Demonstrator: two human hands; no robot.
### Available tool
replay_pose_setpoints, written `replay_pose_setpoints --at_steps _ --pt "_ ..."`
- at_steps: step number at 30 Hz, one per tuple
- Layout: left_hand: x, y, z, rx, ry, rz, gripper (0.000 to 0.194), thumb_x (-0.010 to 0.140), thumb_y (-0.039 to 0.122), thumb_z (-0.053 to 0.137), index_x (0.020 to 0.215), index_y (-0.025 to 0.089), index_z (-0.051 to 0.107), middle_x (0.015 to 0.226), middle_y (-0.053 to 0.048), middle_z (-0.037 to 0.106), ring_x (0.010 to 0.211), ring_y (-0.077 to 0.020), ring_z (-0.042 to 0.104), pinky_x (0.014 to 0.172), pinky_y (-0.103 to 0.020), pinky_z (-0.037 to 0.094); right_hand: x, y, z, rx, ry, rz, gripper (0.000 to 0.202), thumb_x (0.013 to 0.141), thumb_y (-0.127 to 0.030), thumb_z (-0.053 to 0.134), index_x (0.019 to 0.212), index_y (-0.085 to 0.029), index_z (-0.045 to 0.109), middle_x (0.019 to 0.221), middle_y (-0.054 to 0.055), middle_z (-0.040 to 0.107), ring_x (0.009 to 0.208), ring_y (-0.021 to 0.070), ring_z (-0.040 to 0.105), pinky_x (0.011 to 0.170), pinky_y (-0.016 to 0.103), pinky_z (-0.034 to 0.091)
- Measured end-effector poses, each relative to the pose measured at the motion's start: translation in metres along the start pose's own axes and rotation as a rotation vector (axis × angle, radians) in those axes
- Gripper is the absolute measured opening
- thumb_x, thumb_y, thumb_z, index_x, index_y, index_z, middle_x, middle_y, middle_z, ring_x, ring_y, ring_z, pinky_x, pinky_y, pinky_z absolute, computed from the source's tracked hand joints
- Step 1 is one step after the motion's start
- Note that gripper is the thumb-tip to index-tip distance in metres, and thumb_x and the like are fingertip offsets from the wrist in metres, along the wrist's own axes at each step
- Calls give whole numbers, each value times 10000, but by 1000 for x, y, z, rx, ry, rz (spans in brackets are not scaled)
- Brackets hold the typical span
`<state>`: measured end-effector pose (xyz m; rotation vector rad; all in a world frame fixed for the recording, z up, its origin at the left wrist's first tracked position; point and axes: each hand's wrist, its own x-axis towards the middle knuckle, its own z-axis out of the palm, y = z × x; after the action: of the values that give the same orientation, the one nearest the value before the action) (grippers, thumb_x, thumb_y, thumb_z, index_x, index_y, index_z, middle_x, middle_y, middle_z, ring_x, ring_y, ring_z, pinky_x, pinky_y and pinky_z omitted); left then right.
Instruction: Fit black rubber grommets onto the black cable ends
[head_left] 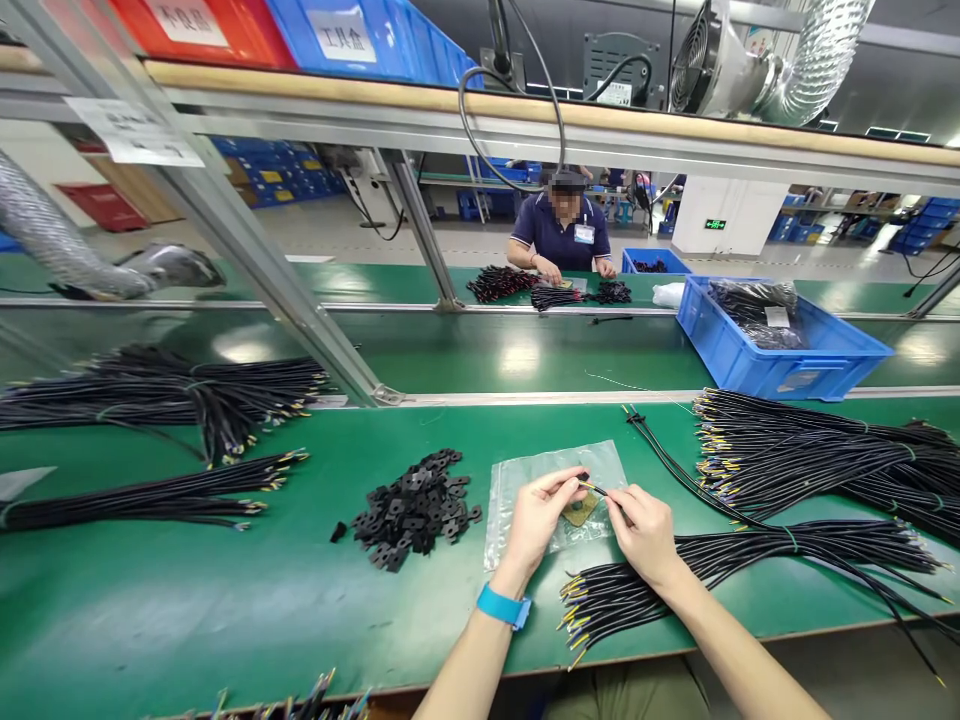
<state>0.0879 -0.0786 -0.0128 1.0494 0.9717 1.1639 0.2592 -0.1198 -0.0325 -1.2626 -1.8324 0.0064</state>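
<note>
Head view looks down on a green desk point(225, 600) with a smooth matte mat, where both hands meet over a clear, crinkled plastic bag point(525, 480) lying flat near the front edge. Left hand point(536, 520), with a blue wristband point(503, 606) on its wrist, has thumb and forefinger pinched together on the stripped tip of a thin black wire point(592, 488); right hand point(643, 530) is closed on the same wire just beside it, toward 3 o'clock. Between the hands the wire's long axis runs roughly from 9 to 3 o'clock, its tip pointing toward 9 o'clock at the left fingers. Under the hands, on the bag, lies a small flat tan piece point(579, 512), partly hidden. At 9 o'clock from the bag sits a loose heap of small flat black parts point(412, 508), angular and dull. Below the right forearm at 4 o'clock lies a tied bundle of black cables with yellow ends point(750, 560), its ends pointing toward 8 o'clock. Larger bundles point(810, 450) fan out at 2 o'clock, and more bundles point(165, 395) lie at 10 o'clock. A blue plastic crate point(780, 355) stands beyond a metal rail at 1 o'clock. Across the far desk at 12 o'clock a co-worker point(562, 235) in a dark shirt handles cables.
</note>
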Motion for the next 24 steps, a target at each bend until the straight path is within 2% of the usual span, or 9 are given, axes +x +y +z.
replay_pose_setpoints --at_steps 8,13,20,24 --pt "-1 -12 0 100 75 103 330 729 397 751 948 149 750 975 -112 757 835 -221 724 826 -335 583 0 -2 -2 -41 44 -24 213 965 -189 488 990 -168 699 798 62 683 708 159 630 676 269 480" --pt "-1 -14 -2 134 66 129 347 748 405 730 968 136 744 984 -122 754 829 -223 725 812 -334 587 1 -3 -1 -14 91 -23 186 955 -187 514 956 -173 699 768 47 673 672 145 619 638 252 463" --pt "-2 -14 -3 149 61 160 317 759 387 725 959 142 744 989 -115 748 835 -211 718 816 -322 581 -1 0 2 14 82 18 181 951 -188 519 962 -178 699 788 49 677 681 146 622 641 254 467" --pt "-4 -12 -3 138 45 159 315 775 389 708 967 142 747 1041 -119 735 851 -212 716 829 -330 579 -3 2 2 -9 77 -8 175 949 -180 525 980 -176 698 803 58 683 703 153 632 658 259 471"
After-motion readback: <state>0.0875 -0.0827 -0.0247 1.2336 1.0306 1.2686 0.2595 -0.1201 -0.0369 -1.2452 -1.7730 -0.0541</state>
